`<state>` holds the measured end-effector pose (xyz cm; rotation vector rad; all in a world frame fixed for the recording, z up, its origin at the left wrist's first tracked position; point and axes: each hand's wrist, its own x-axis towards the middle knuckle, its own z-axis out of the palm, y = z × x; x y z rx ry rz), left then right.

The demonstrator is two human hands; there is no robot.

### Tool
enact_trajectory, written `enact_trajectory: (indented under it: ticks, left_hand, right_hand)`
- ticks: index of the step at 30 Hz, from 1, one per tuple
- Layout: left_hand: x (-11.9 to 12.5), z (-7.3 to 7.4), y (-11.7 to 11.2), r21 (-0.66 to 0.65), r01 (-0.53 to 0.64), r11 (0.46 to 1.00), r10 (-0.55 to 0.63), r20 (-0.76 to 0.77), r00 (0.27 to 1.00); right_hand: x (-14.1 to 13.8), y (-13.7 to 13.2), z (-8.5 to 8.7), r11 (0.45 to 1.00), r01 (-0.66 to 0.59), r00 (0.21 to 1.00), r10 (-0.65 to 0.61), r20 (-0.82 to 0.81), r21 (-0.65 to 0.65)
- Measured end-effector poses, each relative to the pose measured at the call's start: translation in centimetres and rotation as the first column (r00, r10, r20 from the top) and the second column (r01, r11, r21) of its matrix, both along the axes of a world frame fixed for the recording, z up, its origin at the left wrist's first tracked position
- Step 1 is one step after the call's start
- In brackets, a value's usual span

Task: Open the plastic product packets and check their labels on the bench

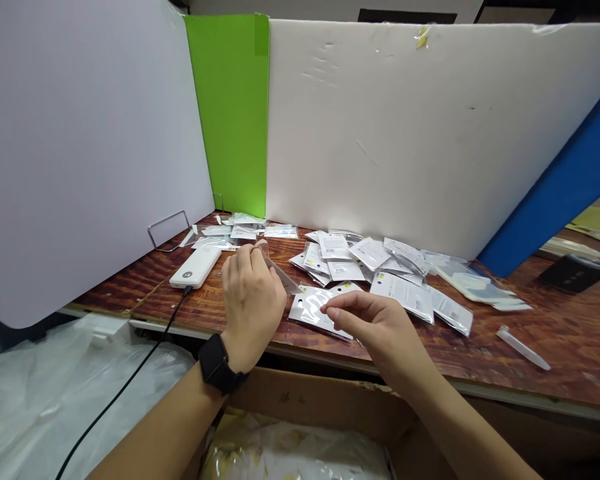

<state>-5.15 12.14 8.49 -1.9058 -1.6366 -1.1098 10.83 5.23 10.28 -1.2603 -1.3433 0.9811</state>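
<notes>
We have one thin packet in play, up off the desk and just left of the front packets, tilted and seen nearly edge-on. The left hand has hold of it, fingers curled well in over its near side, so the exact grip is hidden. The right hand has index finger and thumb nearly together above the front bagged card; we cannot tell if anything thin sits between the tips. Step in hand, as we judge it: handling this single packet, left hand steadying, right hand free to work close by. The next move seems to call for a steady left grip and a light fingertip pinch from the right, without dragging the loose cards below. Look of the held packet: flat, greyish, a bit see-through at the edge, any print too angled for us to read. Beyond, we see a loose heap of bagged cards, white with small print, some with yellow dots and punched holes, overlapping every which way. Left of the hands: white power bank with black cable. Far right: translucent plastic strip. Behind stands a white panel; below the desk edge, a cardboard box with plastic-wrapped stuff inside.
</notes>
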Motion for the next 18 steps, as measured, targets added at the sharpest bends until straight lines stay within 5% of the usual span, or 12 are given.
enact_trajectory:
  ticks: [8, 10, 14, 18]
  left_hand:
    - [0.1, 0.2, -0.2, -0.005, 0.013, 1.000, -0.013, 0.011, 1.000]
    - [0.1, 0.3, -0.2, -0.011, 0.024, 1.000, -0.023, 0.022, 0.999]
    - [0.1, 0.3, -0.3, -0.014, 0.044, 0.999, -0.044, 0.027, 0.999]
    - [0.2, 0.3, -0.4, -0.019, 0.041, 0.999, -0.040, 0.021, 0.999]
  right_hand:
    - [0.3, -0.2, -0.3, 0.991, 0.042, 0.950, -0.078, 0.302, 0.126]
    - [0.4, 0.0, -0.6, 0.991, 0.030, 0.835, -0.096, 0.541, 0.129]
    - [0.4, 0.4, -1.8, 0.998, 0.042, 0.420, 0.029, 0.907, -0.052]
    - [0.5, 0.3, -3.0, 0.988, 0.014, 0.363, 0.138, 0.922, -0.154]
